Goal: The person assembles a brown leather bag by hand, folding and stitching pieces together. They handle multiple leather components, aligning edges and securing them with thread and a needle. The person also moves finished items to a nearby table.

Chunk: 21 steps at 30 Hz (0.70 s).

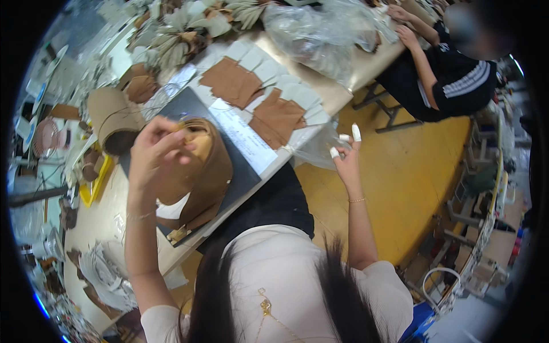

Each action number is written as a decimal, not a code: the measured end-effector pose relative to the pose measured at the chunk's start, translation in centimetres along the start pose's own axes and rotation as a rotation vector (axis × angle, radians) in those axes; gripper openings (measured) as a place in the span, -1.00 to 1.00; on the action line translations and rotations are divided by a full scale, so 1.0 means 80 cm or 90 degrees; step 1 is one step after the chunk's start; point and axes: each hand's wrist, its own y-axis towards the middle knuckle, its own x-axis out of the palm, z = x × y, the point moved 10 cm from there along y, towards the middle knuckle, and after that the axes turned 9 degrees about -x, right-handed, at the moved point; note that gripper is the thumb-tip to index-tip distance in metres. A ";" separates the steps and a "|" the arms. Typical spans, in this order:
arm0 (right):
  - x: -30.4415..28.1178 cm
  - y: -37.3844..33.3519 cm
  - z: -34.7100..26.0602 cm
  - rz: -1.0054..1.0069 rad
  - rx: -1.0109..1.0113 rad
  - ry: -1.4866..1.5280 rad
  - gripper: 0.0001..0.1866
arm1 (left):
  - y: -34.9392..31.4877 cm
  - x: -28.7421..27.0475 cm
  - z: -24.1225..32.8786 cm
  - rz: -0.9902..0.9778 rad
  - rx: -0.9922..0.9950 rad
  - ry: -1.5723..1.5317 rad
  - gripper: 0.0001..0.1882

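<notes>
A rounded brown leather-like piece (214, 171) with a tan inside stands on a dark board (243, 166) at the table's edge. My left hand (157, 151) is over its upper left side, fingers curled in and somewhat blurred. Something small and yellowish shows at those fingertips; I cannot make out what it is. A white patch (173, 208) shows low on the brown piece. My right hand (347, 163) is raised off the table's right edge, apart from the piece. Its fingers are spread, with white covers on several tips, and nothing shows between them.
Stacked brown pieces (231, 83) and a written paper sheet (243, 137) lie beyond the board. A cardboard tube (114, 120) and yellow tray (97, 180) are to the left. Clear plastic bags (311, 37) cover the far table, where another person (437, 80) works at right.
</notes>
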 end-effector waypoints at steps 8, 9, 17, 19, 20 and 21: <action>-0.022 0.022 0.007 0.040 -0.025 -0.170 -0.24 | 0.058 0.027 0.016 -0.037 -0.063 0.002 -0.86; -0.032 0.024 0.004 0.065 -0.031 -0.153 -0.24 | 0.064 0.031 0.017 -0.051 -0.076 -0.010 -0.86; -0.094 0.033 -0.002 0.246 0.102 0.017 -0.30 | 0.098 0.067 0.011 -0.141 -0.150 -0.011 -0.87; -0.083 0.060 -0.048 0.231 0.002 0.161 -0.30 | 0.102 0.082 0.008 -0.152 -0.151 0.014 -0.88; -0.076 0.074 -0.073 0.238 -0.034 0.212 -0.30 | 0.102 0.092 0.008 -0.167 -0.150 0.033 -0.88; -0.058 0.090 -0.111 0.190 -0.115 0.280 -0.29 | 0.101 0.100 0.007 -0.169 -0.152 0.057 -0.89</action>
